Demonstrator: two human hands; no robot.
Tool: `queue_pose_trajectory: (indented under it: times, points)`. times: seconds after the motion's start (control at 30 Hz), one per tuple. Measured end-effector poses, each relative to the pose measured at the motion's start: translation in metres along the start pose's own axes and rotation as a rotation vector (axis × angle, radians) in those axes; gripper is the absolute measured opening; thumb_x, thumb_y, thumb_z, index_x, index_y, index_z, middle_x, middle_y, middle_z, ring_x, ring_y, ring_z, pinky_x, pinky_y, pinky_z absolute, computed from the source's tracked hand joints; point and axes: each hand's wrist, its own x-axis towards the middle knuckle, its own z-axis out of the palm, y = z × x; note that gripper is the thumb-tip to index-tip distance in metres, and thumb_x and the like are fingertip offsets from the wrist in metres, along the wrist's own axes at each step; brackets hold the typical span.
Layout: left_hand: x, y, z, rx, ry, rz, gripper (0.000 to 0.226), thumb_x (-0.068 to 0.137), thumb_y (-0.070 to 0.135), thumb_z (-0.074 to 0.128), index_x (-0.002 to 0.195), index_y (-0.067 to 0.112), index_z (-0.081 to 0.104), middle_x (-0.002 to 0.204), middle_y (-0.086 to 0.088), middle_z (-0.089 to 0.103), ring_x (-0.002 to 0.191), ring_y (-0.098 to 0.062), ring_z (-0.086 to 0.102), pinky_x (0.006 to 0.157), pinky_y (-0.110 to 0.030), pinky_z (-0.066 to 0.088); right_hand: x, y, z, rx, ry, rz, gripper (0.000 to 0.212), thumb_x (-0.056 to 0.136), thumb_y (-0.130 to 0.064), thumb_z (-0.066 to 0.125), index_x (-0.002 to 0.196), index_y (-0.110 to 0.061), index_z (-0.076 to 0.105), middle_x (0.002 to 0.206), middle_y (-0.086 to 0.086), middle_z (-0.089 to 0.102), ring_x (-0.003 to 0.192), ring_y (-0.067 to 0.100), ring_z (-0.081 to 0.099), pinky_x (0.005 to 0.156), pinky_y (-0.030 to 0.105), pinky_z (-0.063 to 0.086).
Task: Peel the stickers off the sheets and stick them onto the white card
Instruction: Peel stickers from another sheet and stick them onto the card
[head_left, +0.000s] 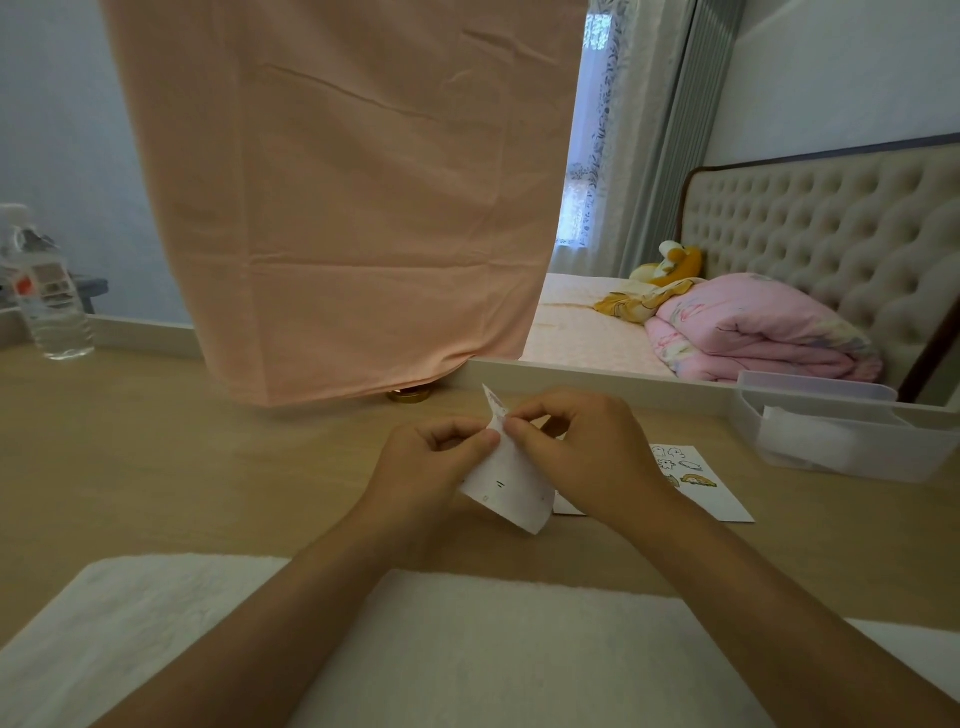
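Head view showed both hands raised just above the wooden surface (156, 467), near the picture's centre. The left hand (431, 457) pinched the sticker sheet (511, 493) on its 9 o'clock edge, fingers curled. The right hand (587, 452) pinched the same sheet near its upper edge, thumb and forefinger picking at it. Whether they had caught a sticker or only the backing was too small to tell. The sheet was bent and tilted, its lower corner hanging toward 6 o'clock. The white card (722, 501) lay flat on the surface at 3 o'clock of the hands, partly hidden behind the right wrist, with a few stickers on it.

The main risk, as I judged it, was a tear. With the sheet already bent, a hard pull could have ripped a sticker or lifted the backing with it. A freed sticker could also have curled and stuck to a fingertip or to itself. The card was loose, so pressing a sticker down with nothing steadying it might have slid it toward the plastic box (852, 447) at 2 o'clock.
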Motion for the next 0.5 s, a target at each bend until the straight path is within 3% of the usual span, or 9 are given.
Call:
queue_pose_trajectory:
  times: [0.13,0.3,0.43,0.5]
  points:
    - [0.001,-0.0017,0.0012,-0.019,-0.001,-0.021,0.012,0.092,0.011,0.068,0.094,0.022,0.073,0.09,0.003,0.077,0.085,-0.012,0.073,0.067,-0.022,0.055,-0.0011,-0.0029,0.0025,-0.048,0.033,-0.054,0.007,0.09,-0.035,0.07,0.092,-0.032,0.076,0.094,-0.018,0.068,0.073,0.003,0.062,0.065,0.023,0.05]
    - [0.0028,-0.0021,0.0003,0.001,-0.018,-0.047,0.017,0.093,0.008,0.065,0.103,0.021,0.069,0.089,0.002,0.076,0.076,-0.005,0.072,0.061,-0.016,0.053,-0.0011,-0.0014,0.0037,-0.059,0.023,-0.058,0.006,0.09,-0.029,0.07,0.092,-0.027,0.075,0.091,-0.014,0.066,0.071,-0.002,0.054,0.064,0.015,0.039]
    - [0.0016,-0.0015,0.0,-0.035,-0.117,-0.077,0.017,0.094,0.023,0.066,0.11,0.022,0.072,0.098,0.004,0.076,0.087,-0.01,0.072,0.07,-0.021,0.057,-0.001,-0.0033,0.0013,-0.065,-0.032,-0.03,0.006,0.091,-0.033,0.067,0.091,-0.034,0.073,0.086,-0.02,0.065,0.073,-0.002,0.055,0.065,0.02,0.045]
    - [0.0018,-0.0034,0.0005,0.009,-0.085,-0.054,0.017,0.092,0.025,0.068,0.108,0.027,0.072,0.098,0.009,0.076,0.089,-0.008,0.072,0.07,-0.019,0.055,-0.0009,-0.0045,0.0006,-0.028,-0.045,0.022,0.007,0.091,-0.034,0.067,0.087,-0.038,0.072,0.086,-0.023,0.065,0.073,-0.003,0.056,0.067,0.024,0.049]
